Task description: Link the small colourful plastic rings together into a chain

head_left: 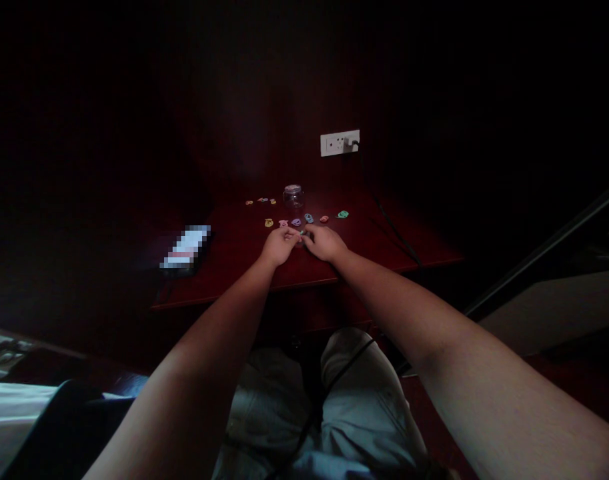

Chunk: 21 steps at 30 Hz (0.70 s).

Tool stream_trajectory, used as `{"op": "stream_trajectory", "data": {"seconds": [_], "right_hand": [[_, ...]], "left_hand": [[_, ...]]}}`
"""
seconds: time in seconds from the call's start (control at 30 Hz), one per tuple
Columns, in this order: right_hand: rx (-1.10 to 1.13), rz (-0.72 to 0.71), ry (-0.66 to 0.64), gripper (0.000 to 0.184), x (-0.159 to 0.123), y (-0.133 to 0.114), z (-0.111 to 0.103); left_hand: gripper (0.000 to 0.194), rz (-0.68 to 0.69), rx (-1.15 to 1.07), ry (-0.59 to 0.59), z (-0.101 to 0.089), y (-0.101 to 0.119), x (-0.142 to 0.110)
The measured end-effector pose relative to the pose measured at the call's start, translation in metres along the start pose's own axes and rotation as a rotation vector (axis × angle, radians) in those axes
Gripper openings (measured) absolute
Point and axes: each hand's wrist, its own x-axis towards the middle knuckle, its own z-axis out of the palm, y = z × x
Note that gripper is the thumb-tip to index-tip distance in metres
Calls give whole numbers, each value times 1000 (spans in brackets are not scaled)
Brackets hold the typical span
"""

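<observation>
My left hand (279,246) and my right hand (326,242) meet above the dark red table, thumbs and fingers closed in a pinch. Between their fingertips is a small green hair tie (301,233), mostly covered by the fingers. Just beyond them lies a row of small bunches of looped hair ties: yellow (269,223), pink (283,224), purple (296,222), blue (309,218), coral (324,219) and green (343,215). Behind this row stands a clear lidded jar (293,195). Several loose coloured hair ties (263,200) lie left of the jar.
A phone (187,248) with a lit, blurred screen lies at the table's left side. On the back wall is a white socket panel (339,143) with a plug; its dark cable (395,231) runs down across the right of the table (224,277).
</observation>
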Motion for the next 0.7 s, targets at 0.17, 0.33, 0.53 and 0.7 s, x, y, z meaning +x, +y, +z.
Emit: {"op": "stream_trajectory", "data": {"seconds": [0.17,0.33,0.53,0.7], "right_hand": [[25,9,17,30,2,2,2],[12,14,23,25,3,3,3],[-34,53,-19,29,3,2,2],[-43,69,-39,29,4,1,1]], "left_hand": [[9,25,40,-16,0,-4,2],[9,29,64,-25,0,-5,2],[9,31,80,-25,1,-6,3],[9,29,104,-19,1,-7,3]]}}
